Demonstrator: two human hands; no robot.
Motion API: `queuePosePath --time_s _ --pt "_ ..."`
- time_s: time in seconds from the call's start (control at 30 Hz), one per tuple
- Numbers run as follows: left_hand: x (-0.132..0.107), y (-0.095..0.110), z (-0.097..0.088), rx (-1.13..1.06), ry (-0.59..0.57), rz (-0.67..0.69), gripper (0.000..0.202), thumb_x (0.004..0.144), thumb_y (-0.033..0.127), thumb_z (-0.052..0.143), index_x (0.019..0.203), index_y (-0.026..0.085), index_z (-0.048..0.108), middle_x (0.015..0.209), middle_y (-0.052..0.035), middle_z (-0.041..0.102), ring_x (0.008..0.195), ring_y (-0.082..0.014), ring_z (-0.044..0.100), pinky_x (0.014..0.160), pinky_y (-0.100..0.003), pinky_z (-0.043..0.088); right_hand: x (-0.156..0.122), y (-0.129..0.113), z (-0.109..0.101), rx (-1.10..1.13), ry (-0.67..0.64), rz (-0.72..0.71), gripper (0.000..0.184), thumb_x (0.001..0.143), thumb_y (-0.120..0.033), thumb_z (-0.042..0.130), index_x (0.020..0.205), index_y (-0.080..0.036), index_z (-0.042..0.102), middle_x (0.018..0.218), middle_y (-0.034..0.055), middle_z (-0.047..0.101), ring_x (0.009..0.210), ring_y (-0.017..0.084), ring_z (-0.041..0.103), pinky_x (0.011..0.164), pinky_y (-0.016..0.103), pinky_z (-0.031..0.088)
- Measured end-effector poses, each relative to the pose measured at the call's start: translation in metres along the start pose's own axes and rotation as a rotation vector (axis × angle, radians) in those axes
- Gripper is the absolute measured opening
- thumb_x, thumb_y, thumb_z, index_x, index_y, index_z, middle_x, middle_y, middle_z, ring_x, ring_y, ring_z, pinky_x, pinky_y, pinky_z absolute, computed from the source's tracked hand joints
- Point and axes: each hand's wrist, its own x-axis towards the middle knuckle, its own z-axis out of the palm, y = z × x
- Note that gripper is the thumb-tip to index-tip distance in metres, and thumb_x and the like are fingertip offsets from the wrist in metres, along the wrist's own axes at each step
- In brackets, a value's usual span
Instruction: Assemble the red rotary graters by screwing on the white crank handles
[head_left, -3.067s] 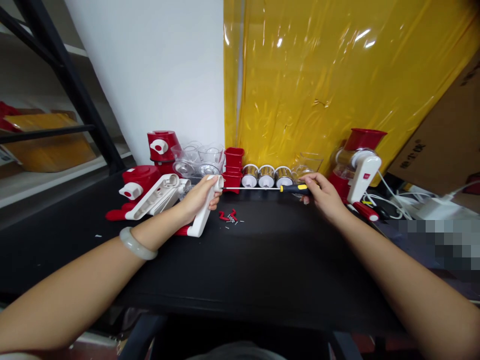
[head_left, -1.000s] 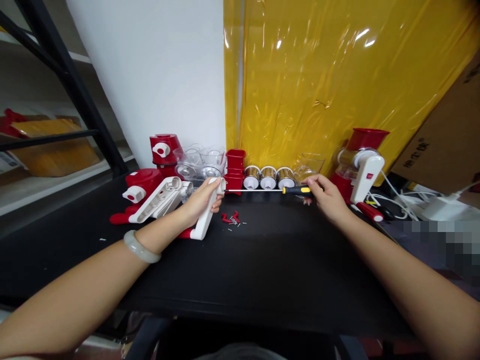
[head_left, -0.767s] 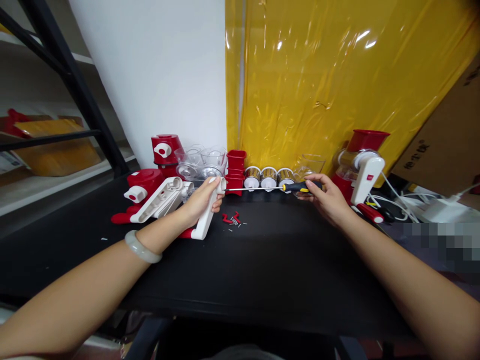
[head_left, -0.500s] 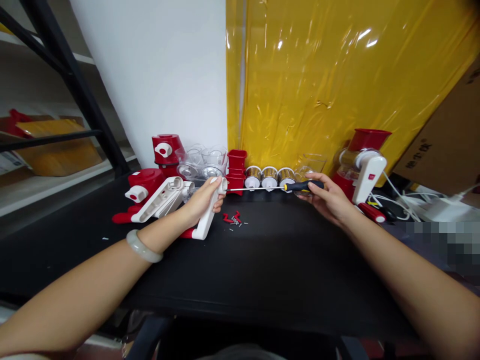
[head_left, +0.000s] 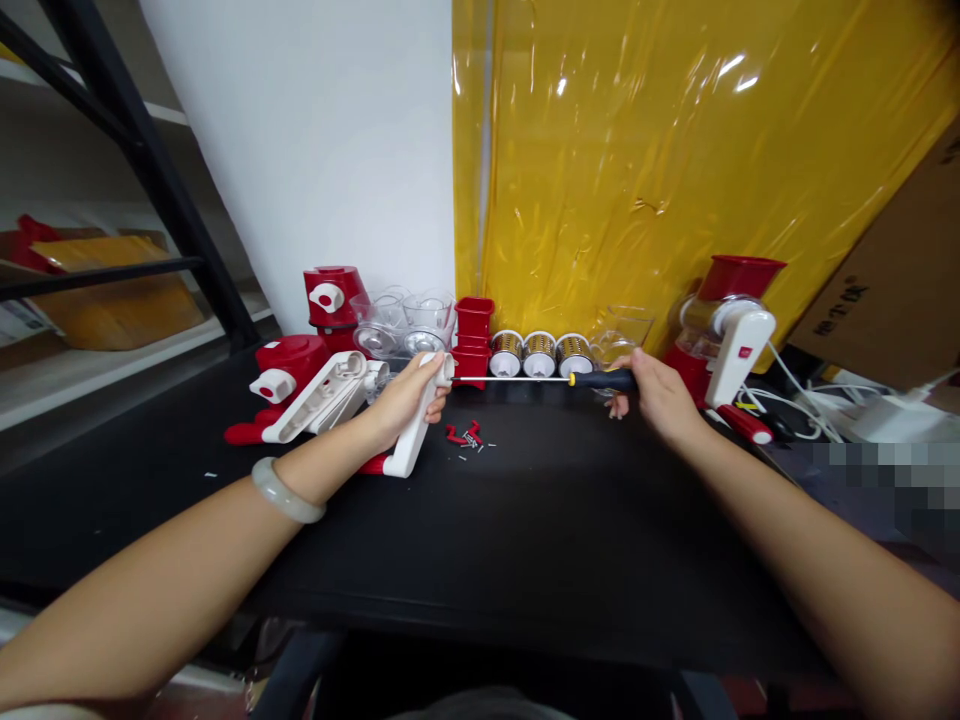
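My left hand (head_left: 409, 400) is closed around a white crank handle (head_left: 409, 445) with a red grip at its lower end. The round end of the handle faces right. A long screwdriver (head_left: 604, 380) with a black and yellow grip lies level, its shaft tip reaching into that round end; the tip itself is hidden. My right hand (head_left: 664, 395) holds the back of the screwdriver's grip. On the table below the shaft lie small red parts (head_left: 465, 434) and several loose screws (head_left: 484, 444).
Red grater bodies (head_left: 292, 360) and more white handles (head_left: 322, 400) stand left. Clear hoppers (head_left: 427, 320), red pieces (head_left: 472, 340) and grater drums (head_left: 538, 355) line the back. An assembled grater (head_left: 731, 330) and white cables (head_left: 802, 410) are on the right. The black table (head_left: 555, 540) spreads in front.
My right hand has turned and shifted its fingers on the screwdriver's grip, now holding its back end. The left hand and the crank handle stay where they were.
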Motion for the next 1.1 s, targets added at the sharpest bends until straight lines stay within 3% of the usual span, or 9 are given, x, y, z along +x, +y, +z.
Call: queuePosePath --time_s 0.1,0.27,0.47,0.57,0.63,0.7,0.77,0.9,1.1 --pt "0.0 0.0 0.0 -0.005 -0.004 0.004 0.027 0.095 0.044 0.058 0.087 0.021 0.045 0.067 0.004 0.048 0.043 -0.0061 0.039 0.041 -0.018 0.03 -0.001 0.0 0.0 0.0 -0.006 -0.026 0.042 0.087 -0.067 0.06 0.082 -0.025 0.064 0.052 -0.0026 0.055 0.051 0.017 0.059 0.06 0.035 0.052" --pt "-0.001 0.0 -0.001 0.003 -0.004 0.004 0.027 0.095 0.043 0.058 0.088 0.021 0.043 0.067 0.004 0.048 0.043 -0.0066 0.04 0.041 -0.018 0.03 -0.001 -0.003 0.004 0.249 0.042 0.089 0.031 0.073 -0.047 0.079 0.093 -0.027 0.066 0.092 -0.0008 0.063 0.068 0.014 0.063 0.066 0.034 0.059" --pt "-0.002 0.0 0.0 0.039 -0.011 0.014 0.024 0.097 0.04 0.052 0.086 0.021 0.043 0.066 0.0045 0.045 0.042 -0.0067 0.039 0.041 -0.019 0.029 -0.005 -0.011 0.006 0.364 0.014 0.116 0.032 0.065 -0.027 0.076 0.095 -0.028 0.065 0.086 -0.0025 0.061 0.074 0.014 0.063 0.067 0.031 0.058" --pt "-0.002 0.002 0.001 0.04 -0.015 0.016 0.023 0.097 0.039 0.052 0.086 0.021 0.043 0.066 0.0046 0.045 0.042 -0.0067 0.039 0.042 -0.019 0.029 -0.004 -0.01 0.006 0.352 0.011 0.088 0.029 0.068 -0.034 0.076 0.094 -0.027 0.065 0.085 -0.0022 0.062 0.073 0.016 0.064 0.066 0.032 0.057" --pt "-0.003 0.003 0.002 0.036 -0.014 0.008 0.022 0.097 0.038 0.051 0.086 0.021 0.043 0.066 0.0043 0.046 0.042 -0.0066 0.038 0.042 -0.02 0.029 -0.002 -0.007 0.005 0.305 0.037 0.081 0.03 0.076 -0.052 0.07 0.089 -0.026 0.064 0.081 -0.0006 0.063 0.067 0.017 0.063 0.063 0.035 0.057" --pt "-0.003 0.004 0.002 0.031 -0.009 -0.005 0.022 0.098 0.038 0.05 0.086 0.02 0.043 0.065 0.0044 0.045 0.042 -0.0067 0.038 0.042 -0.019 0.029 0.0 -0.004 0.004 0.203 0.059 0.075 0.046 0.085 -0.069 0.053 0.085 -0.025 0.064 0.07 0.0007 0.062 0.058 0.018 0.061 0.059 0.036 0.055" --pt "-0.003 0.004 0.002 0.026 -0.006 -0.012 0.022 0.098 0.038 0.05 0.086 0.02 0.043 0.064 0.0046 0.045 0.042 -0.0067 0.037 0.042 -0.019 0.029 0.0 -0.001 0.002 0.048 0.071 0.064 0.056 0.088 -0.076 0.043 0.084 -0.024 0.065 0.056 -0.0001 0.056 0.05 0.018 0.058 0.054 0.035 0.051" --pt "-0.002 0.003 0.002 0.014 0.002 0.004 0.023 0.096 0.039 0.054 0.087 0.02 0.044 0.067 0.0041 0.046 0.043 -0.0068 0.039 0.041 -0.019 0.029 -0.001 0.001 0.0 -0.077 0.07 0.042 0.049 0.083 -0.072 0.059 0.085 -0.024 0.066 0.054 -0.0024 0.056 0.042 0.013 0.05 0.047 0.03 0.045" --pt "-0.002 0.002 0.002 0.008 0.009 0.018 0.023 0.097 0.039 0.053 0.087 0.02 0.044 0.068 0.0036 0.047 0.043 -0.0067 0.039 0.041 -0.019 0.029 0.002 0.006 0.005 0.178 0.1 0.041 0.041 0.072 -0.058 0.079 0.093 -0.026 0.064 0.091 -0.0014 0.063 0.063 0.012 0.062 0.058 0.029 0.057"
